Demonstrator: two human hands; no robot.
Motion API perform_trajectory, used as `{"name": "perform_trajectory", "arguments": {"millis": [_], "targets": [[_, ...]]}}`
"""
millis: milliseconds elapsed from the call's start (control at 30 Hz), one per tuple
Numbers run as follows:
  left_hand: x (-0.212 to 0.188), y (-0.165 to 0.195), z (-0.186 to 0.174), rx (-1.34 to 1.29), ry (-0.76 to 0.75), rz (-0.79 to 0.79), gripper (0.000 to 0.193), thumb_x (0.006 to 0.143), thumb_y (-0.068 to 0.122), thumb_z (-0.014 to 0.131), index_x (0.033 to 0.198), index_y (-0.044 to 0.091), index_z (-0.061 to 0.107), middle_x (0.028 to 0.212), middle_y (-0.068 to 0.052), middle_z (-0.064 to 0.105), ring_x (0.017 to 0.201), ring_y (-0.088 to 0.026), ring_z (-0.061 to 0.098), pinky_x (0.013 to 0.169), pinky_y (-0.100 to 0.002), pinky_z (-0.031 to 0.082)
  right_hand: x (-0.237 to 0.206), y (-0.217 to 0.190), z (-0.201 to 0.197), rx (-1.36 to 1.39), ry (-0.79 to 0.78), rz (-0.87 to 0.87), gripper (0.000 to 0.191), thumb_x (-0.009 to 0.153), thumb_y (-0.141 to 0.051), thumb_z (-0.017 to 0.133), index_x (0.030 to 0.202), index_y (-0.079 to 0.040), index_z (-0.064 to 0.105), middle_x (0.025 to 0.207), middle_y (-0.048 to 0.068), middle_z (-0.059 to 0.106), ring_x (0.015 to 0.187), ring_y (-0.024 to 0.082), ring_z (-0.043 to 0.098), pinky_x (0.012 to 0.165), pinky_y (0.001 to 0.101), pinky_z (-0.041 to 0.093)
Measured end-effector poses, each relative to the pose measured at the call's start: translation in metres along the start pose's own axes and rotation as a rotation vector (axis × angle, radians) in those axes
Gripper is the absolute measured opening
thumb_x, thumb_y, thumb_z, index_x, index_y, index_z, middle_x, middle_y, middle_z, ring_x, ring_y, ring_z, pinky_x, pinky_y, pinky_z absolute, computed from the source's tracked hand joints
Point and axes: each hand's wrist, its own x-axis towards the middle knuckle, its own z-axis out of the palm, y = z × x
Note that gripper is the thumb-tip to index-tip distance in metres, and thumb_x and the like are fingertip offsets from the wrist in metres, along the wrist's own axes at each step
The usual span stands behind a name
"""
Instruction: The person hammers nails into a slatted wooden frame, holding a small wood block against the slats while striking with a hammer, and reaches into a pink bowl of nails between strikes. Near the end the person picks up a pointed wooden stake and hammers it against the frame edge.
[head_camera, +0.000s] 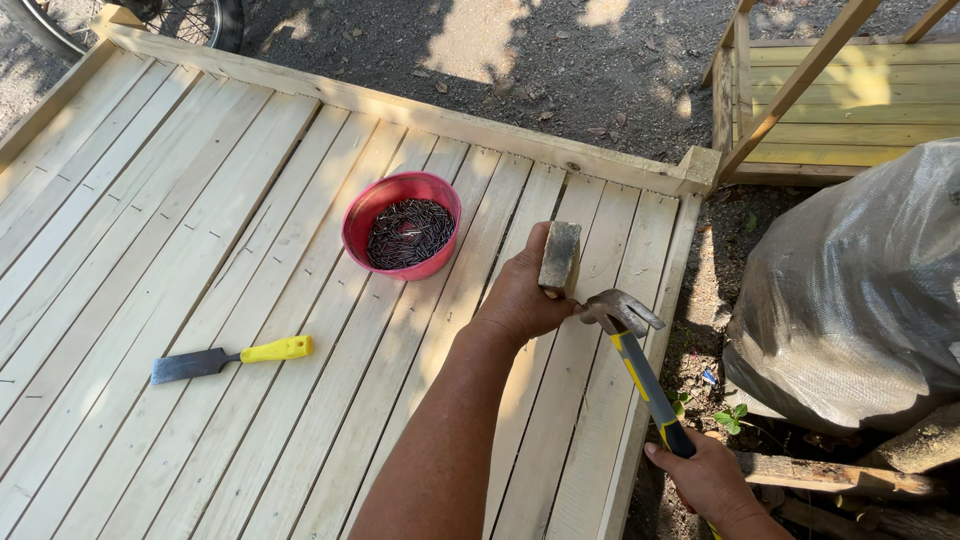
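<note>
Wood block and claw hammer, held over slatted wooden platform.

Block (560, 258) is gripped by left hand (520, 295); hammer (630, 345) handle is enclosed by right hand (710, 480), partly cut off. Red bowl of nails (402, 224) and grey sack (860, 290) are nearby.

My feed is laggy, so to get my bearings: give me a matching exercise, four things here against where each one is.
Things:
1 wooden block
2 hammer
3 bowl of nails
4 chisel

Places:
A lying flat on the planks, left
B right hand
C standing on the planks, middle
D left hand

Pairs: 1-D, 2-B, 3-C, 4-A
</note>
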Motion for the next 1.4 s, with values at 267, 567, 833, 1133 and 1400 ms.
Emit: {"name": "perform_trajectory", "arguments": {"millis": [267,567,833,1133,1400], "targets": [[0.003,0.016,0.006,0.074,-0.060,-0.074,0.094,0.070,0.012,0.089,0.142,0.029,0.031,0.120,-0.013,0.070,0.114,-0.030,0.069,0.094,-0.041,0.059,-0.057,-0.051,-0.022,0.454,0.045,-0.430,0.026,0.089,-0.025,0.074,0.080,-0.003,0.066,0.048,0.004,0.051,0.040,0.014,0.048,0.040,0.0335,0.041],[0.005,0.012,0.008,0.040,-0.054,-0.055,0.096,0.068,0.010,0.090,0.142,0.029,0.032,0.121,-0.012,0.069,0.114,-0.030,0.070,0.092,-0.041,0.061,-0.083,-0.061,-0.033,0.337,0.069,-0.467,0.023,0.086,-0.025,0.078,0.080,-0.004,0.073,0.050,0.001,0.050,0.044,0.011,0.046,0.044,0.0324,0.040],[0.016,-0.006,0.016,0.090,-0.010,0.048,0.100,0.063,0.010,0.095,0.141,0.027,0.035,0.127,-0.013,0.066,0.117,-0.031,0.065,0.094,-0.041,0.057,-0.093,-0.067,-0.026,0.297,0.113,-0.508,0.025,0.086,-0.025,0.080,0.083,-0.003,0.069,0.057,-0.002,0.053,0.053,0.009,0.044,0.051,0.0320,0.042],[0.021,-0.016,0.027,-0.171,-0.012,0.090,0.100,0.069,0.004,0.090,0.148,0.019,0.030,0.120,-0.007,0.071,0.109,-0.021,0.072,0.090,-0.031,0.061,-0.111,-0.072,-0.026,0.200,0.101,-0.615,0.028,0.086,-0.031,0.077,0.082,-0.004,0.076,0.056,-0.002,0.053,0.054,0.009,0.046,0.054,0.0321,0.045],[0.020,-0.006,0.015,0.077,-0.068,-0.036,0.098,0.068,0.018,0.091,0.147,0.023,0.033,0.119,-0.008,0.074,0.113,-0.025,0.072,0.095,-0.034,0.059,-0.069,-0.008,0.004,0.290,0.042,-0.448,0.031,0.089,-0.035,0.078,0.083,-0.005,0.073,0.052,0.002,0.046,0.047,0.014,0.044,0.048,0.0383,0.040]]}}
